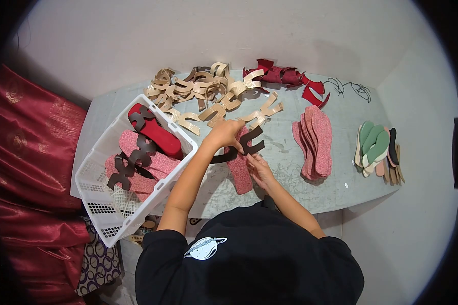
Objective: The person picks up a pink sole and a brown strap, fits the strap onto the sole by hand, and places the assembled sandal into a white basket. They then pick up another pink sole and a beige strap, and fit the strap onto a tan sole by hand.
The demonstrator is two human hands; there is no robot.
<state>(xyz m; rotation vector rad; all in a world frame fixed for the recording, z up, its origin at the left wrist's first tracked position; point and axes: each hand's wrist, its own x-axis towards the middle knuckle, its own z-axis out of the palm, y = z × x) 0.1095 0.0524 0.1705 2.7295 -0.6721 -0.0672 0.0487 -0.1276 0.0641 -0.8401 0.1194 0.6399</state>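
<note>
A pink speckled sole [240, 179] lies upright in front of me at the table's near middle, with a dark brown H-shaped sandal strap [253, 145] across its upper half. My left hand [226, 134] is closed over the sole's top end and the strap, partly covering both. Lower down, my right hand [260, 170] pinches the strap's lower edge beside the sole, its thumb near the middle of the strap. To the left, a white basket [189, 158] holds pink soles [163, 163] with brown straps on them and a red sole [163, 137].
Tan straps [193, 89] are heaped at the table's back, beside dark red pieces [280, 75] and black cords [348, 87]. Stacked pink soles [318, 142] stand right of my hands. Green, cream and black soles [376, 145] lie at the far right. A red curtain [30, 193] hangs left.
</note>
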